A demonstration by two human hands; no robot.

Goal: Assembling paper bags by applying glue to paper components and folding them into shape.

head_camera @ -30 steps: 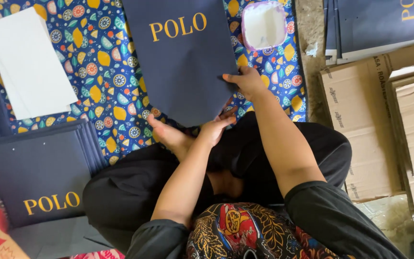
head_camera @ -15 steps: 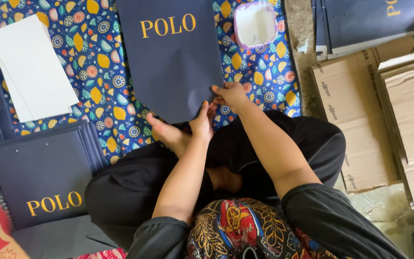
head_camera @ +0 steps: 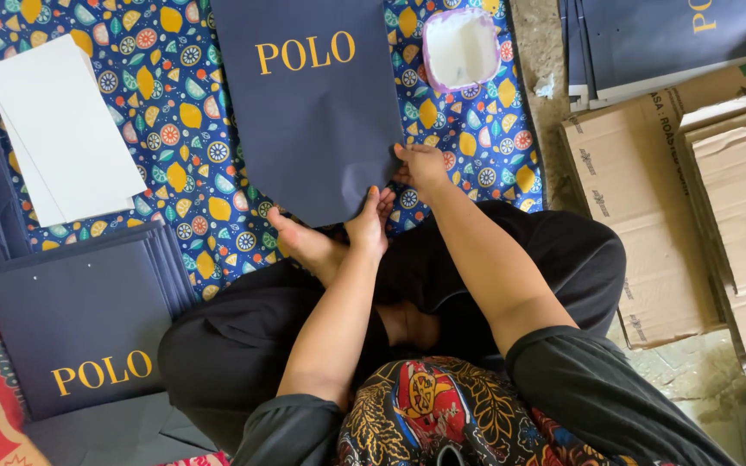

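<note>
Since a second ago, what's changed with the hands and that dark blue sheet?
The right hand slid down the dark blue sheet to its lower right corner; the left hand stays at the bottom edge. The white paper stack and pink-rimmed tub haven't moved.

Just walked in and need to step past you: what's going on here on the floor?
A person sits cross-legged on a patterned blue mat. Both hands work the near edge of a flat dark navy paper bag with gold lettering: the left hand at its bottom edge, the right hand at its lower right corner. A stack of matching navy bags lies to the left, white paper sheets beyond, brown cardboard boxes to the right.
</note>
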